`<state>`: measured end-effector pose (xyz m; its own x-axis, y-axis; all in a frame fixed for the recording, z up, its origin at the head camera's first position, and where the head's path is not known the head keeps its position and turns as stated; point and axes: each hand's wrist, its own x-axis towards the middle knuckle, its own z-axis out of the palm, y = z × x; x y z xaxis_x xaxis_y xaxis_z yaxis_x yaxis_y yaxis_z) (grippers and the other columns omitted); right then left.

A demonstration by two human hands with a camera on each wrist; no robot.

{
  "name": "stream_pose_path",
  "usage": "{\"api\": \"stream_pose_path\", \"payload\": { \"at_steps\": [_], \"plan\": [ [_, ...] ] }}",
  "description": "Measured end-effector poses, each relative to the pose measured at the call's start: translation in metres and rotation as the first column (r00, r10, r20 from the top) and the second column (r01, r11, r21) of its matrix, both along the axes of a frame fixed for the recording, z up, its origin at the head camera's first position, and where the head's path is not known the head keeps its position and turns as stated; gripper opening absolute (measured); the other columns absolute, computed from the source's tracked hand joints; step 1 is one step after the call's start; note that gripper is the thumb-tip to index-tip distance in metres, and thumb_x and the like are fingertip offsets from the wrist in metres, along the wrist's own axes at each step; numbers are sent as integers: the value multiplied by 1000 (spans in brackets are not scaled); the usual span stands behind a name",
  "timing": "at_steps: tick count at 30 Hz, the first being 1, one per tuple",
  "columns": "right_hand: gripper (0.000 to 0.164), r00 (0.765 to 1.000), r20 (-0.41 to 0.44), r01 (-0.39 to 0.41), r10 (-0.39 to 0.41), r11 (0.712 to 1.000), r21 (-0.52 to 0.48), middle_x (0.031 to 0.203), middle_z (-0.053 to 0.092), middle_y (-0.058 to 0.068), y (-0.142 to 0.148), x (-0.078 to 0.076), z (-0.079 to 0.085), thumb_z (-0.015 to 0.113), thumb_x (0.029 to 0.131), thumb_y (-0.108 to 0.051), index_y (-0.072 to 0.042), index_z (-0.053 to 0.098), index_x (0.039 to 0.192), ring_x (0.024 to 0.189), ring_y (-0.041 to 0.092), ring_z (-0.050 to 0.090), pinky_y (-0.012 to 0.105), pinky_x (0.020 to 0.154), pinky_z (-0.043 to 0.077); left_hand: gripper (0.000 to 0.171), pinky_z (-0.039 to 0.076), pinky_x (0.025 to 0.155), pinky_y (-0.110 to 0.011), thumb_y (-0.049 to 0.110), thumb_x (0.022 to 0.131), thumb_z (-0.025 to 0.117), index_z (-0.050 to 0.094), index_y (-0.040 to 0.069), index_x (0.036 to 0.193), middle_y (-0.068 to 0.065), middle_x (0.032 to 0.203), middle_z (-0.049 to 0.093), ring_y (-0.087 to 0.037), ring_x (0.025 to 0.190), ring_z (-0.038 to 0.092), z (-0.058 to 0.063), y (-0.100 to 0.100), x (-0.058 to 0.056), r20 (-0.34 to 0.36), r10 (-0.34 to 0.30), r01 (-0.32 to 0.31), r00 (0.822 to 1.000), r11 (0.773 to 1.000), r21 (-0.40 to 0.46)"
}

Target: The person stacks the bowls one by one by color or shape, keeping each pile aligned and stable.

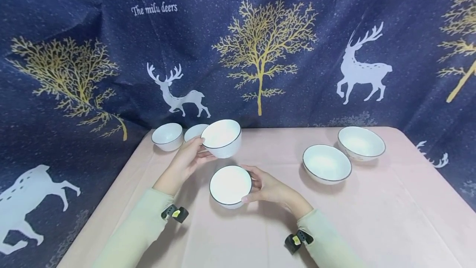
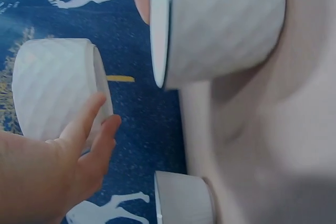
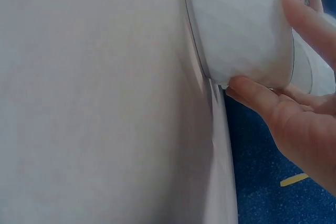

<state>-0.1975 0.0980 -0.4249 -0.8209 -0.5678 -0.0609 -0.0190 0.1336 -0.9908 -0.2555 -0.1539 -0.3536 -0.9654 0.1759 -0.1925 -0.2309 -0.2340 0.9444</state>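
Note:
My left hand (image 1: 187, 159) holds a white bowl (image 1: 222, 140) with a dark rim up off the table, thumb at the rim and fingers underneath. In the left wrist view, that bowl (image 2: 55, 85) shows a faceted outer wall. A second white bowl (image 1: 230, 186) of like kind is nearer to me, upright, gripped at its right side by my right hand (image 1: 270, 187). In the right wrist view, the thumb and fingers span this bowl (image 3: 241, 30) from rim to lower wall. Whether its base touches the cloth I cannot tell.
At the table's back left stand a white bowl (image 1: 167, 137) and another bowl (image 1: 194, 131), partly hidden behind the raised one. Two wider bowls, a nearer one (image 1: 327, 164) and a farther one (image 1: 361, 144), stand at the right. Pink cloth (image 1: 372, 218) covers the table; a blue printed curtain (image 1: 297, 106) hangs behind.

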Motion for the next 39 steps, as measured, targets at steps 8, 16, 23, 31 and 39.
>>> {"api": "stream_pose_path", "payload": {
  "at_steps": [8, 16, 23, 31, 39],
  "plan": [
    [93, 1000, -2, 9, -9, 1000, 0, 150, 35, 18, 0, -1, -2, 82, 74, -8, -12, 30, 150, 134, 37, 39, 44, 111, 39, 47, 53, 96, -47, 9, 103, 32, 26, -5, 147, -25, 125, 45, -25, 97, 62, 2, -6, 21, 3, -16, 16, 1000, 1000, 15],
    [93, 1000, -2, -14, 14, 1000, -15, 152, 32, 17, 1, -1, -1, 82, 75, -8, -12, 27, 151, 134, 36, 39, 42, 112, 39, 46, 53, 95, -49, 7, 103, 31, 25, -11, 145, -22, 115, 53, -23, 92, 65, -5, -10, 38, -16, -66, 66, 998, 998, -18],
    [95, 1000, -4, -16, 16, 1000, 9, 152, 32, 20, 1, -1, 0, 81, 75, -10, -9, 24, 151, 134, 37, 39, 42, 113, 37, 46, 51, 95, -52, 5, 102, 30, 26, -11, 145, -30, 126, 49, -24, 96, 65, -13, -10, 50, -18, -87, 86, 996, 994, -74],
    [95, 1000, 2, -18, 18, 1000, 0, 151, 33, 19, 1, -2, -2, 81, 75, -8, -6, 24, 151, 135, 36, 38, 41, 114, 35, 47, 53, 93, -50, 3, 102, 33, 26, -12, 145, -29, 125, 51, -22, 94, 65, -16, -10, 56, -46, -98, 94, 994, 991, -92],
    [94, 1000, -1, -31, 31, 999, -32, 149, 36, 17, 1, -2, -2, 81, 74, -6, -5, 25, 149, 137, 34, 35, 39, 115, 33, 46, 60, 83, -38, 0, 101, 37, 28, -13, 144, -18, 108, 63, -18, 87, 68, -14, -8, 60, -62, -133, 124, 989, 984, -125]
  ]
}}
